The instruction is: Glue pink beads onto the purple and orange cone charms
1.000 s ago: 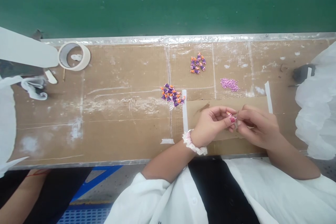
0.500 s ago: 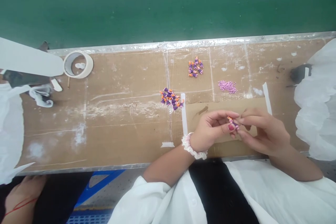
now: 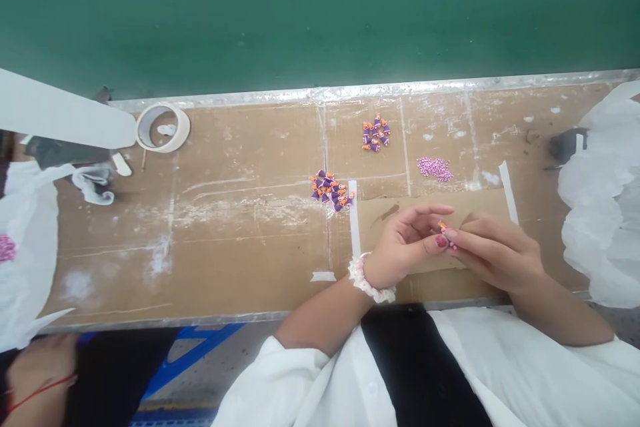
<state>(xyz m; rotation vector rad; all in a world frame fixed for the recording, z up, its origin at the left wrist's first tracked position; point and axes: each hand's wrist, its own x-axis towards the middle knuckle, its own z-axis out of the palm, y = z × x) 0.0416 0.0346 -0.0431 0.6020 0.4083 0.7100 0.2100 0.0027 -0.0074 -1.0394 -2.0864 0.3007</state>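
A tiny purple-and-orange figurine (image 3: 443,225) is pinched between both hands above a brown card sheet (image 3: 475,199). My left hand (image 3: 407,237) grips it between thumb and fingers, its index finger raised a little. The fingertips of my right hand (image 3: 500,250) are closed on the figurine from the other side and cover most of it. Beyond the hands lies a small heap of pink-purple beads (image 3: 435,169). Similar figurines form one cluster (image 3: 376,133) farther back and another cluster (image 3: 331,191) left of the card.
A roll of masking tape (image 3: 163,127) stands at the back left, near a white board (image 3: 65,110). White plastic bags (image 3: 603,200) lie at the right end, and another white bag (image 3: 30,233) at the left. Another person's hand (image 3: 43,373) shows at the lower left.
My right hand's fingers have closed in over the figurine, hiding more of it. My left index finger has lifted off slightly. The view has shifted a little.
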